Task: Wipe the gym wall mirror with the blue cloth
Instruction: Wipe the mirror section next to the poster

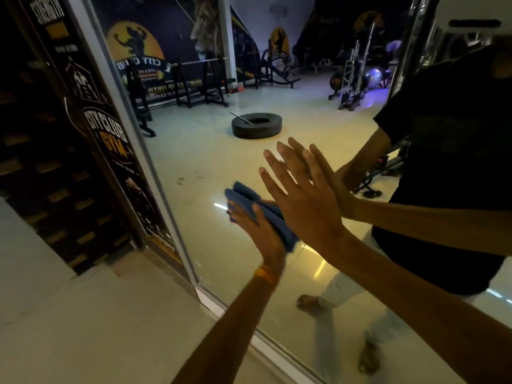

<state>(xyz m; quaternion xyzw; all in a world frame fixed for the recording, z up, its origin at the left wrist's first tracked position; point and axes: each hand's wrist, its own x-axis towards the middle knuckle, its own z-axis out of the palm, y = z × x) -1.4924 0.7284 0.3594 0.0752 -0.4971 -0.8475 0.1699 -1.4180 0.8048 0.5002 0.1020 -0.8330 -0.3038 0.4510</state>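
Observation:
The wall mirror (210,167) fills the middle and right of the head view, framed by a pale metal edge (130,117). My left hand (259,231) holds a bunched blue cloth (273,216) against the glass, low and near the centre; an orange band circles that wrist. My right hand (300,198) lies flat on the mirror just right of the cloth, fingers straight and spread, meeting its own reflection. Part of the cloth is hidden behind my left hand.
A dark "City Club Gym" banner (108,134) stands left of the frame. Pale floor tiles (83,314) run up to the mirror's bottom edge. Reflected are a tyre (256,125), weight racks (199,84), and a person in a dark shirt (454,151).

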